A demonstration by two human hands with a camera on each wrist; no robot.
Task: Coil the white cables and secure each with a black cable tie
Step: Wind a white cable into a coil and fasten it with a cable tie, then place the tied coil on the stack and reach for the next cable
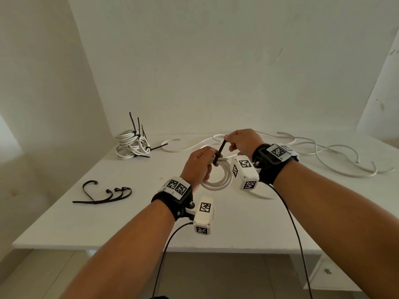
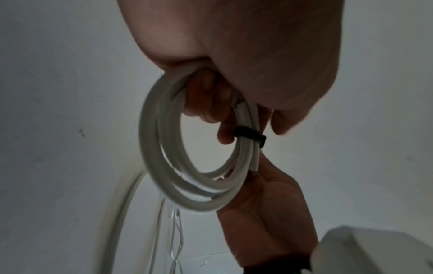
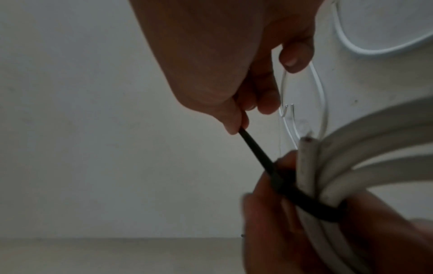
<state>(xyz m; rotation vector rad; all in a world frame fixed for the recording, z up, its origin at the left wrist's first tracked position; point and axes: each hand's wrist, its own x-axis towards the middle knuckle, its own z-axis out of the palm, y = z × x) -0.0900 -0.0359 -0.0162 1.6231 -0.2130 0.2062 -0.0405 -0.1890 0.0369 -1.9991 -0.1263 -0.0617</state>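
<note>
The left hand [image 1: 197,164] gripped a coil [image 1: 218,180] above the table [image 1: 129,223] while the right hand [image 1: 243,141] pinched the tie [image 1: 219,152] around it. Left of the coil lay tied coils [image 1: 131,144] and spare ties [image 1: 103,194]; right of it, loose cables [image 1: 336,157] remained.

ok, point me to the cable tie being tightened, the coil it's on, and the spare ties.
black cable tie [image 3: 255,151]: right wrist view, on the pulled tail.
white cable coil [image 2: 161,178]: left wrist view, on its outer loop.
spare cable ties [image 1: 103,196]: head view, on the middle of the bunch.
</note>
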